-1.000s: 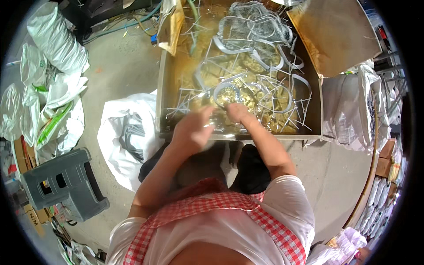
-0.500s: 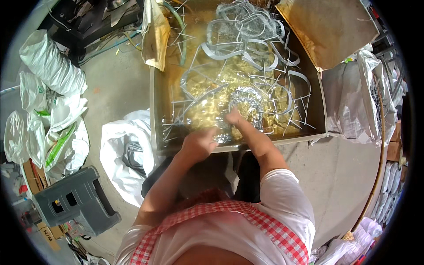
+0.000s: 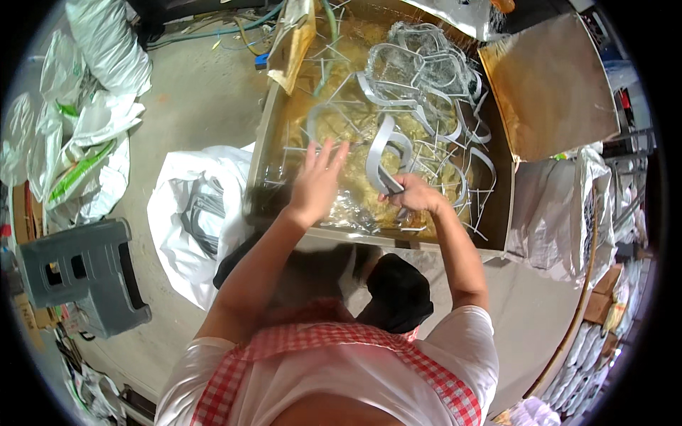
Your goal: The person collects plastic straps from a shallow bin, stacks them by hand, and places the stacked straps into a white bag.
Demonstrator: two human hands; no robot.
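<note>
My right hand (image 3: 418, 193) is closed on curved light-grey plastic pieces (image 3: 376, 157), lifted near the front of a water-filled metal tank (image 3: 257, 167). More than one piece seems to be in the grip; the exact count is hard to tell. With fingers spread and nothing in it, my left hand (image 3: 315, 186) reaches over the water to the left of them. Several similar curved pieces with thin white rods (image 3: 483, 160) lie in the tank's right half. Farther back, water churns over a pile of looped pieces (image 3: 408, 67).
A white sack (image 3: 167, 213) with grey curved parts inside stands left of the tank. Beyond it are a grey step stool (image 3: 78, 273) and white bags (image 3: 106, 50). A green hose (image 3: 331, 28) enters the tank; a stained board (image 3: 547, 85) leans over its right side.
My right hand has come up out of the water gripping curved pieces. My left hand has moved forward, its fingers now spread. The view has shifted.
</note>
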